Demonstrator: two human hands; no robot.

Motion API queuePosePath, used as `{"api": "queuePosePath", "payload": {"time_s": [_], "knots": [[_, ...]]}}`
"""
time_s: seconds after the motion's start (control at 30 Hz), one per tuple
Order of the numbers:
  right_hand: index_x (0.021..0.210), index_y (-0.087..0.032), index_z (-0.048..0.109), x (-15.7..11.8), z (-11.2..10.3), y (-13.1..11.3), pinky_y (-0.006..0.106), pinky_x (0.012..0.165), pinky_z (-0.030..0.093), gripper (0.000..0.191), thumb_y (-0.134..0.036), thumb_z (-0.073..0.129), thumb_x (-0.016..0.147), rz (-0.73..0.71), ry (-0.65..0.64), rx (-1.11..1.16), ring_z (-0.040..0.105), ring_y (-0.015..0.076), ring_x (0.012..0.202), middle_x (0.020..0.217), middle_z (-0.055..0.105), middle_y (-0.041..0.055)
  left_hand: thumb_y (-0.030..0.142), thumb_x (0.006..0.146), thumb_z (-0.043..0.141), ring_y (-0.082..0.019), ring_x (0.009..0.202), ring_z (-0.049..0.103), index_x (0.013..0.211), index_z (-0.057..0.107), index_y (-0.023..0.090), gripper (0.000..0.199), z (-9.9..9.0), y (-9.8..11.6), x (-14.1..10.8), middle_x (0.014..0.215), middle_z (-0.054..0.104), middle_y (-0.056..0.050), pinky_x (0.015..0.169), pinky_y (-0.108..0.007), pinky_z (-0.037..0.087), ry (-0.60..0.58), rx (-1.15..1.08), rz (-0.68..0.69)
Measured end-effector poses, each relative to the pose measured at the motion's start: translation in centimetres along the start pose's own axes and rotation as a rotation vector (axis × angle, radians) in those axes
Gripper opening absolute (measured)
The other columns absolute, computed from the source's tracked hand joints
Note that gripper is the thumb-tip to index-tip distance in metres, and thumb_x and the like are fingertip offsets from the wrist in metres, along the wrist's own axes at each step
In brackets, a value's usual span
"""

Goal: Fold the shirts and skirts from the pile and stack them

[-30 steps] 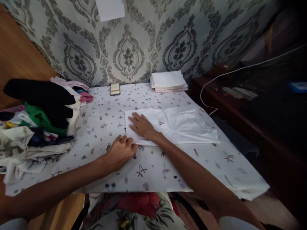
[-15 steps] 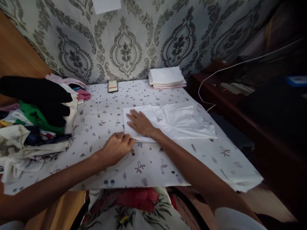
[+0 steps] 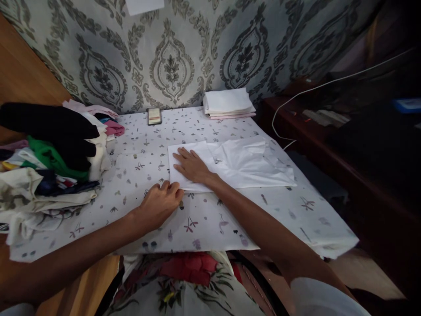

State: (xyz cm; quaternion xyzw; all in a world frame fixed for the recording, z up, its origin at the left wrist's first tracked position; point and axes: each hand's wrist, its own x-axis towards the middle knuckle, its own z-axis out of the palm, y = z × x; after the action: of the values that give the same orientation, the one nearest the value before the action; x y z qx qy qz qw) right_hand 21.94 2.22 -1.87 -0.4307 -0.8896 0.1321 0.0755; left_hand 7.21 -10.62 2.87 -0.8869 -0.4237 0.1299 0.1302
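Observation:
A white garment point(image 3: 253, 164) lies lengthwise on the table, its left part folded over into a flat, smooth panel and its right part loosely creased. I cannot make out its exact kind. My right hand point(image 3: 192, 166) rests flat on the folded left part, fingers spread and palm down. At the near left corner of the garment, my left hand point(image 3: 162, 199) is closed, its curled fingers pinching the edge. The thumb of that hand is mostly hidden.
A patterned white sheet point(image 3: 138, 145) covers the table. Heaped clothes point(image 3: 52, 153) lie on the left. At the back are a small framed card point(image 3: 154, 116) and a folded white stack point(image 3: 228, 102). A white cable point(image 3: 312, 87) hangs on the right, by a dark red ledge point(image 3: 315, 145).
The view has tilted slightly, so everything sits a little higher or shifted. Both hands stay in the same places on the garment, with the same grip.

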Motion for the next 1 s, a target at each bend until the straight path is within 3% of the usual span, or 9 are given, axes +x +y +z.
{"api": "queuePosePath", "payload": {"time_s": [0.23, 0.37, 0.57, 0.77, 0.9, 1.0], "knots": [[0.155, -0.020, 0.032, 0.2, 0.4, 0.2, 0.042, 0.124, 0.013, 0.057, -0.046, 0.029, 0.104, 0.004, -0.004, -0.012, 0.012, 0.0203, 0.154, 0.166, 0.020, 0.0056, 0.000, 0.073, 0.061, -0.026, 0.088, 0.062, 0.109, 0.056, 0.020, 0.041, 1.5, -0.2, -2.0, 0.100, 0.063, -0.008, 0.063, -0.034, 0.050, 0.009, -0.035, 0.007], [0.155, -0.017, 0.032, 0.3, 0.4, 0.4, 0.043, 0.124, 0.012, 0.059, -0.045, 0.029, 0.104, -0.001, -0.017, 0.004, 0.012, 0.0224, 0.154, 0.166, 0.019, 0.0088, 0.003, 0.081, 0.056, -0.024, 0.086, 0.063, 0.124, 0.052, 0.020, 0.046, 1.7, 0.1, -1.7, 0.101, 0.064, -0.009, 0.061, -0.032, 0.051, 0.019, -0.029, -0.053], [0.155, -0.014, 0.031, 0.3, 0.2, 0.3, 0.046, 0.124, 0.011, 0.062, -0.048, 0.032, 0.103, -0.004, -0.045, 0.028, 0.010, 0.0253, 0.154, 0.166, 0.017, 0.0123, 0.000, 0.084, 0.050, -0.025, 0.084, 0.065, 0.111, 0.059, 0.017, 0.033, 0.6, 0.4, -1.1, 0.100, 0.064, -0.011, 0.062, -0.035, 0.054, -0.067, -0.089, -0.039], [0.155, -0.011, 0.030, 0.4, 0.2, 0.3, 0.047, 0.124, 0.009, 0.061, -0.043, 0.034, 0.103, -0.008, -0.057, 0.044, 0.010, 0.0263, 0.154, 0.166, 0.018, 0.0155, 0.003, 0.090, 0.047, -0.026, 0.091, 0.065, 0.107, 0.059, 0.017, 0.026, 0.4, -0.5, -3.5, 0.103, 0.066, -0.010, 0.066, -0.034, 0.051, -0.151, -0.203, -0.095], [0.150, -0.010, 0.040, -0.6, -1.1, -0.4, 0.048, 0.121, 0.019, 0.054, -0.036, 0.039, 0.102, -0.009, 0.037, 0.113, 0.020, 0.0285, 0.151, 0.161, 0.029, 0.0186, 0.022, 0.100, 0.039, -0.021, 0.082, 0.064, 0.095, 0.058, 0.020, 0.020, 1.0, -2.6, -3.7, 0.092, 0.066, -0.004, 0.066, -0.031, 0.046, -0.069, -0.475, -0.220], [0.131, -0.012, 0.058, -3.4, -2.5, -2.3, 0.044, 0.108, 0.040, 0.038, -0.028, 0.040, 0.101, -0.042, 0.237, 0.155, 0.047, 0.0283, 0.135, 0.143, 0.053, 0.0187, 0.024, 0.099, 0.038, -0.019, 0.080, 0.060, 0.093, 0.057, 0.021, 0.020, 1.6, -4.5, -1.9, 0.089, 0.064, -0.002, 0.070, -0.031, 0.044, 0.114, -0.652, -0.273]]}}
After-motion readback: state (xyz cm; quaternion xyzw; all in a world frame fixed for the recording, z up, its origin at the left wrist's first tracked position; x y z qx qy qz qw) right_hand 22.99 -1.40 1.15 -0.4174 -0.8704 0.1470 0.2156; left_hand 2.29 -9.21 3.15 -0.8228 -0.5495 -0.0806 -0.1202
